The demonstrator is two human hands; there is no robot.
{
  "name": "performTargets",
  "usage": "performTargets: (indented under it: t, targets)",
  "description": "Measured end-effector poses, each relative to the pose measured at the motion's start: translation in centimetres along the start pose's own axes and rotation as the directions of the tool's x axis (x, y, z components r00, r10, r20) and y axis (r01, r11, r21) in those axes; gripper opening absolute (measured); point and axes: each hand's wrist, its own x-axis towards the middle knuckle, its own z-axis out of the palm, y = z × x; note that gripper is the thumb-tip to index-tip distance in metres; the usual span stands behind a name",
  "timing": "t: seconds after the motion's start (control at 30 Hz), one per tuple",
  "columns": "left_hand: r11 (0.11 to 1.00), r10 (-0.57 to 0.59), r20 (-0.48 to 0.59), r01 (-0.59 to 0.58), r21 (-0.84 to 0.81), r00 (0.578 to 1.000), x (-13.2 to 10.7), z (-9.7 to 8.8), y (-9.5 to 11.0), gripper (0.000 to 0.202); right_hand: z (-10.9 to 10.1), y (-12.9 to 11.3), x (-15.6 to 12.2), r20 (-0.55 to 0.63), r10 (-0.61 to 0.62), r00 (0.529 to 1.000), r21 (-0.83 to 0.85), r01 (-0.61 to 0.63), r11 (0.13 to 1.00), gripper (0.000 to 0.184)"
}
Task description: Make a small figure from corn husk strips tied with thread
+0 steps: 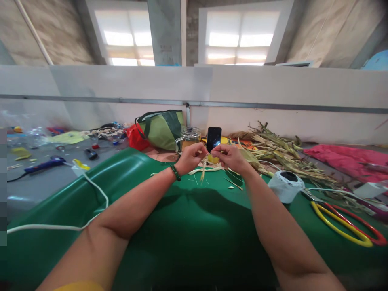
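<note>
My left hand point(191, 157) and my right hand point(229, 157) are raised close together over the green mat point(188, 226). Both pinch thin pale strips of dried husk point(203, 166) that hang down between them. The left wrist wears a green bead bracelet point(175, 171). More pale strips and scraps point(212, 170) lie on the mat just beneath the hands. A phone point(214, 138) stands upright right behind my fingers, next to a glass mug point(188, 139).
A heap of dried corn husks point(279, 155) lies at the right, with a white tape roll point(286, 186) and yellow and red scissors point(348, 224) near it. A green bag point(162, 127), a red bag point(135, 137), a white cable point(91, 190), pink cloth point(348, 159) and small clutter surround the mat.
</note>
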Motion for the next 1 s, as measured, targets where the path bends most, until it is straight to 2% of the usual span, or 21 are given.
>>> performTargets:
  t: [0.13,0.3,0.4,0.47,0.53,0.57,0.6,0.63,0.67,0.7,0.73,0.77,0.83,0.9,1.0]
  targets:
    - [1.000,0.009,-0.025,-0.008,0.022,1.000,0.0,-0.1,0.0,0.012,-0.2,-0.4,-0.3,0.091,-0.028,0.995,-0.078,0.035,0.996,0.034]
    - [1.000,0.016,-0.018,-0.016,0.007,1.000,-0.1,0.0,0.4,0.013,-0.1,0.0,-0.2,-0.030,-0.127,0.991,-0.207,0.118,0.971,0.030]
    - [1.000,0.025,-0.005,-0.025,-0.004,1.000,-0.1,0.0,0.5,0.014,0.1,0.3,0.0,-0.038,-0.177,0.984,-0.285,0.159,0.945,0.027]
    - [1.000,0.024,-0.002,-0.024,0.000,1.000,-0.1,-0.1,0.4,0.014,0.0,0.3,0.0,-0.060,-0.182,0.981,-0.325,0.153,0.933,0.026]
    - [0.999,0.035,-0.004,-0.034,0.019,0.999,0.0,-0.1,0.2,0.014,-0.3,-0.1,-0.2,-0.051,-0.136,0.989,-0.342,0.111,0.933,0.020]
    - [0.998,0.045,-0.009,-0.044,0.034,0.999,0.0,-0.1,0.1,0.014,-0.5,-0.5,-0.4,0.015,-0.075,0.997,-0.331,0.075,0.941,0.017]
    - [0.997,0.055,-0.014,-0.055,0.050,0.998,0.0,-0.1,0.1,0.014,-0.9,-0.9,-0.6,0.129,0.012,0.992,-0.309,0.029,0.951,0.015]
    - [0.996,0.065,-0.018,-0.064,0.063,0.998,-0.1,-0.1,0.0,0.014,-1.2,-1.3,-0.8,0.275,0.105,0.956,-0.284,-0.023,0.959,0.014]
    - [0.995,0.073,-0.022,-0.071,0.074,0.997,-0.1,-0.1,-0.1,0.014,-1.5,-1.8,-1.1,0.407,0.179,0.896,-0.263,-0.073,0.962,0.014]
    - [0.994,0.081,-0.026,-0.079,0.081,0.996,-0.1,-0.1,-0.1,0.015,-1.8,-2.2,-1.2,0.489,0.223,0.843,-0.247,-0.111,0.963,0.017]
    - [0.992,0.091,-0.027,-0.089,0.087,0.995,-0.1,-0.1,-0.1,0.015,-2.0,-2.5,-1.3,0.503,0.237,0.831,-0.229,-0.136,0.964,0.021]
    - [0.990,0.104,-0.024,-0.101,0.095,0.994,-0.1,-0.2,0.0,0.016,-2.1,-2.7,-1.3,0.443,0.226,0.868,-0.203,-0.149,0.968,0.028]
    - [0.985,0.130,-0.012,-0.128,0.116,0.991,-0.1,-0.2,0.1,0.017,-1.8,-2.6,-1.1,0.205,0.178,0.962,-0.133,-0.153,0.979,0.038]
    - [0.980,0.146,0.000,-0.145,0.136,0.989,-0.1,-0.2,0.3,0.017,-1.1,-2.0,-0.7,0.051,0.158,0.986,-0.078,-0.154,0.985,0.039]
    - [0.985,0.116,-0.003,-0.115,0.130,0.993,-0.2,-0.1,0.6,0.015,-0.1,-1.0,-0.2,0.081,0.132,0.988,-0.024,-0.130,0.991,0.032]
